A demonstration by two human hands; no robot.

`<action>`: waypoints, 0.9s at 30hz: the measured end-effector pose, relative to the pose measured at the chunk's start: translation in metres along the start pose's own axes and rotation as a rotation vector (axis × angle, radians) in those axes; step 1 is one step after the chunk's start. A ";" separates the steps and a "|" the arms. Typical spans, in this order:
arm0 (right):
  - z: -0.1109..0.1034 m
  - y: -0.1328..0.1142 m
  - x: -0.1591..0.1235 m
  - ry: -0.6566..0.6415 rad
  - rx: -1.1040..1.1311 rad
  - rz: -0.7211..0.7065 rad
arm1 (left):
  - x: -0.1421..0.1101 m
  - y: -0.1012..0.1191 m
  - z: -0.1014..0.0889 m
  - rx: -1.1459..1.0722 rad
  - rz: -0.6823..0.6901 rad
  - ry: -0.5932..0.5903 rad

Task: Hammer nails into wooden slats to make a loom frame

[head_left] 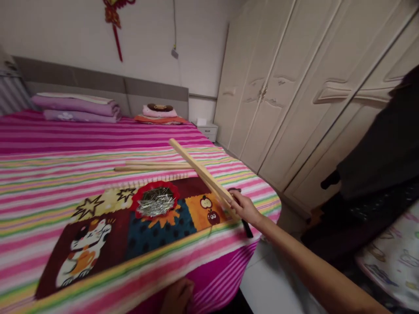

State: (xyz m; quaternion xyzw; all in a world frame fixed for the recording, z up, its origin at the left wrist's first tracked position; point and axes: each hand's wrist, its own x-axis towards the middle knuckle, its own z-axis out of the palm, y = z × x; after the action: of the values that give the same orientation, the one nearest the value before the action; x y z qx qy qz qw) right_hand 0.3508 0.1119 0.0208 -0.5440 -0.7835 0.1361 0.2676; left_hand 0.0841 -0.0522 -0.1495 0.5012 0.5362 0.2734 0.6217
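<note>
Ref: red bowl (177, 197), full of thin metal pieces (157, 201). Right hand (246, 209), right of bowl, grips near end of a wooden strip (193, 163); its far end points past bowl. Left hand (179, 294), on bowl's near side: fingers curled, can't tell if holding anything. More wood (147, 167) lies behind bowl.
</note>
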 end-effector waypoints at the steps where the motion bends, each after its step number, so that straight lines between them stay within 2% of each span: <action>1: 0.005 -0.010 -0.008 -0.017 0.011 -0.078 | -0.004 0.003 0.002 -0.042 -0.030 0.010; 6: 0.044 -0.055 -0.023 -0.139 -0.008 -0.422 | -0.013 0.009 0.005 -0.127 -0.018 0.054; 10: 0.077 -0.070 -0.015 -0.179 -0.077 -0.548 | -0.015 0.006 0.005 -0.160 -0.025 0.062; 14: 0.092 -0.070 -0.007 -0.205 -0.114 -0.586 | -0.017 0.007 0.006 -0.191 -0.034 0.056; 23: 0.096 -0.062 -0.012 -0.224 -0.063 -0.556 | -0.012 0.012 0.004 -0.114 -0.052 0.035; 27: 0.095 -0.068 -0.005 -0.184 -0.046 -0.535 | -0.011 0.011 0.004 -0.076 -0.037 0.038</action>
State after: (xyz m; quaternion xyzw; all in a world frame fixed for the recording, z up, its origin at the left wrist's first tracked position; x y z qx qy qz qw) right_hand 0.2453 0.0899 -0.0240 -0.3092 -0.9232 0.0916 0.2090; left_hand 0.0868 -0.0591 -0.1350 0.4619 0.5465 0.2913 0.6349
